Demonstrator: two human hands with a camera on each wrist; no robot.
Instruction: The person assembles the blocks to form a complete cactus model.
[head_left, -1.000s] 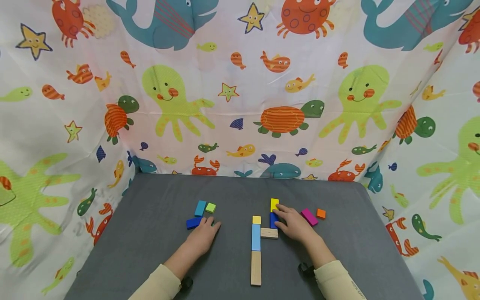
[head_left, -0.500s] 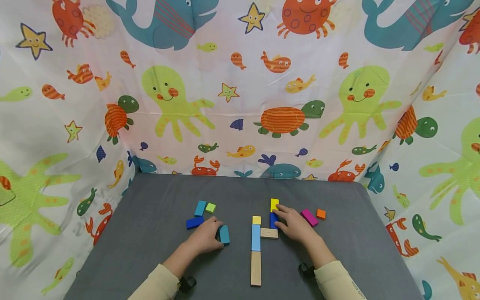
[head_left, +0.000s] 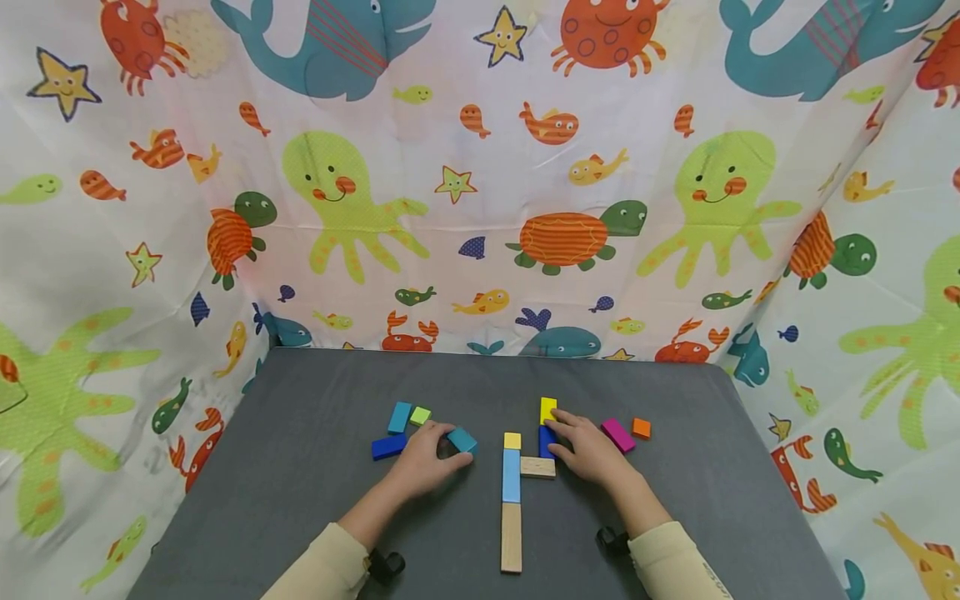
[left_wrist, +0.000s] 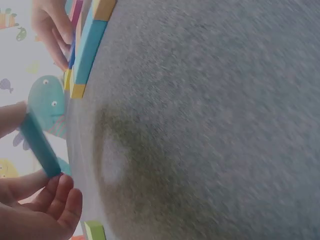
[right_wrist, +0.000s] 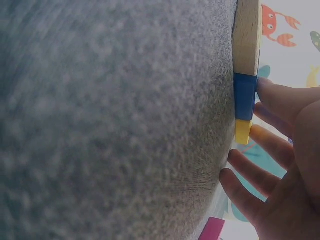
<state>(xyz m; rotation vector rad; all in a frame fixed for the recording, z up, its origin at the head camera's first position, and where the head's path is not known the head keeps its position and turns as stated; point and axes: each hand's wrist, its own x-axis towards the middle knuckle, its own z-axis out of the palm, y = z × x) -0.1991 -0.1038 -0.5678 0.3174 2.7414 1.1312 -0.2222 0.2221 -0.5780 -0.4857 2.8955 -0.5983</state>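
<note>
Hold the teal, oblong, wooden-looking block [head_left: 462, 440], likely light and rigid, by its ends; your left hand [head_left: 422, 461] pinches it, right hand [head_left: 591, 447] splayed.

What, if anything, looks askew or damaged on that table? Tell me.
Nothing looks damaged. The pink block lies slanted, unlike the squared-up blocks in the middle, but seems merely loose; the teal block is tilted in the left hand.

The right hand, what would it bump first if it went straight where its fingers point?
Probably the yellow block, which the right hand seems to be touching. The dark blue block is right next to it.
</note>
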